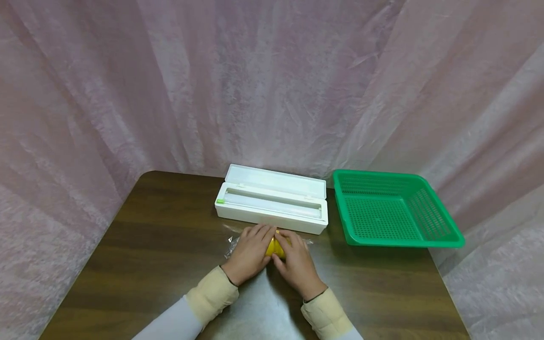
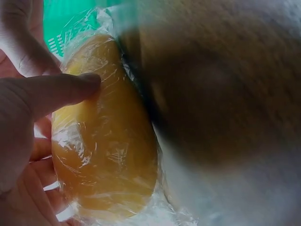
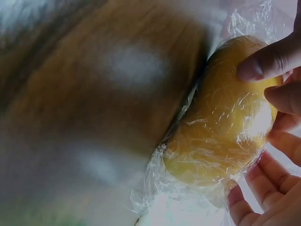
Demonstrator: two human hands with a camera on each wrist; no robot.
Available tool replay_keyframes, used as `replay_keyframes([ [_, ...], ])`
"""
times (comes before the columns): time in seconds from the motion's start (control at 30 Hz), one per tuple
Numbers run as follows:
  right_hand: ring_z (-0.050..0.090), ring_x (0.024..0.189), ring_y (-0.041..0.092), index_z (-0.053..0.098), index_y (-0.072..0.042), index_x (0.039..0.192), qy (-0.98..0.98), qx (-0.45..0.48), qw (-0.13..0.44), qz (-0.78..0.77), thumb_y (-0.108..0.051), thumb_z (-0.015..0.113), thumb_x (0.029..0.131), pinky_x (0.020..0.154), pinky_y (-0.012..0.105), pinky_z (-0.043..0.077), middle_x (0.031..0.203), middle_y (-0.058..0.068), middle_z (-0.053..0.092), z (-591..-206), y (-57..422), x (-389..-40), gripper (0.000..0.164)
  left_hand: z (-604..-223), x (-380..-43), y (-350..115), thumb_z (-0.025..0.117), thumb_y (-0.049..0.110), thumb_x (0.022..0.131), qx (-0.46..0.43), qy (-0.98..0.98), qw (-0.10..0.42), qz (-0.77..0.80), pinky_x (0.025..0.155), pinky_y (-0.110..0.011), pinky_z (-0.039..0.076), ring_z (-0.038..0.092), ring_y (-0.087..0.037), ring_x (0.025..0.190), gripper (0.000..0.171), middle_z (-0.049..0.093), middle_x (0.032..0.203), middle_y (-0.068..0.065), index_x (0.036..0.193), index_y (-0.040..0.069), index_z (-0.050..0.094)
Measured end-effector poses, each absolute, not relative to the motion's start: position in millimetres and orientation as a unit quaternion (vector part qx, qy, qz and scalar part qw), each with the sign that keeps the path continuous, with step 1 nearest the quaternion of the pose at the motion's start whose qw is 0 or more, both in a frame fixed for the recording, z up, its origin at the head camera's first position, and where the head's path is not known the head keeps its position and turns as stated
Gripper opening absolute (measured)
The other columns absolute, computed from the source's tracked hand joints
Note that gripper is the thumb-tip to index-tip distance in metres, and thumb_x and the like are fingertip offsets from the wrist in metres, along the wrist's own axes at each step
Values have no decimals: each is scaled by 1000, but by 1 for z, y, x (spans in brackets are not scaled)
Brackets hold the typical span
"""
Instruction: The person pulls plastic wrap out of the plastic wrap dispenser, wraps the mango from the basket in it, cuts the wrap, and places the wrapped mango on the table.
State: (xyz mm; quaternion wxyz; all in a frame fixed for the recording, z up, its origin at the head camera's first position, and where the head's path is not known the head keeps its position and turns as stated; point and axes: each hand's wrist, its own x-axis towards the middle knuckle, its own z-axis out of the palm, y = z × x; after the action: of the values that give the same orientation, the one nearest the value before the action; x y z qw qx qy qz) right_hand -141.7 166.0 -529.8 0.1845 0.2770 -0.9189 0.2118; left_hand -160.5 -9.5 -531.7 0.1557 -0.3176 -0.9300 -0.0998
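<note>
A smooth yellow mango lies on the table in front of me, wrapped in crinkled clear cling film. My left hand grips its left side. In the left wrist view that thumb presses on the near face of the mango, and fingers bend behind it. From the right, my right hand holds the other end, thumb in front and fingers over the far side. Loose film sticks out at both ends of the mango. Both hands hide much of it in the head view.
Just behind the hands stands a white cling film dispenser, its lid raised, with a roll inside and a green tab at its left end. A green plastic basket sits at the right. Pink curtains hang behind the wooden table.
</note>
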Motion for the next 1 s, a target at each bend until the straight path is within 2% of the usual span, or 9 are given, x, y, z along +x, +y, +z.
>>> replay_keyframes([
  [0.37,40,121,26,52,-5,131,-923,257,184,218,-22,70,83,95,49,37,133,11,45,-530,164,-134,54,-534,-159,-10,73,37,81,-308,-936,142,-93,94,-51,30,35,-28,126,76,40,141,-10,142,7,38],
  [0.57,42,120,27,55,-3,127,-918,264,185,232,-18,70,83,95,50,37,131,11,47,-529,167,-134,49,-538,-161,-11,81,34,72,-305,-936,137,-111,94,-51,31,35,-29,124,86,39,138,-13,141,7,37],
  [0.67,43,118,27,56,-4,125,-915,260,189,246,-17,69,83,98,53,33,129,10,48,-527,170,-134,46,-540,-162,-12,83,30,70,-296,-937,138,-120,94,-50,32,36,-30,121,87,40,134,-15,141,8,38],
  [0.83,46,110,25,56,-6,124,-907,227,216,283,-24,66,84,94,49,37,121,7,50,-522,176,-136,45,-544,-165,-14,83,29,69,-290,-938,140,-126,93,-48,32,37,-29,120,87,41,132,-13,141,8,38],
  [1.0,45,109,26,50,-4,128,-894,185,259,315,-31,66,84,91,45,39,119,11,49,-521,186,-139,54,-545,-165,-16,84,31,68,-283,-936,146,-151,93,-48,32,38,-28,119,87,42,130,-12,140,9,39],
])
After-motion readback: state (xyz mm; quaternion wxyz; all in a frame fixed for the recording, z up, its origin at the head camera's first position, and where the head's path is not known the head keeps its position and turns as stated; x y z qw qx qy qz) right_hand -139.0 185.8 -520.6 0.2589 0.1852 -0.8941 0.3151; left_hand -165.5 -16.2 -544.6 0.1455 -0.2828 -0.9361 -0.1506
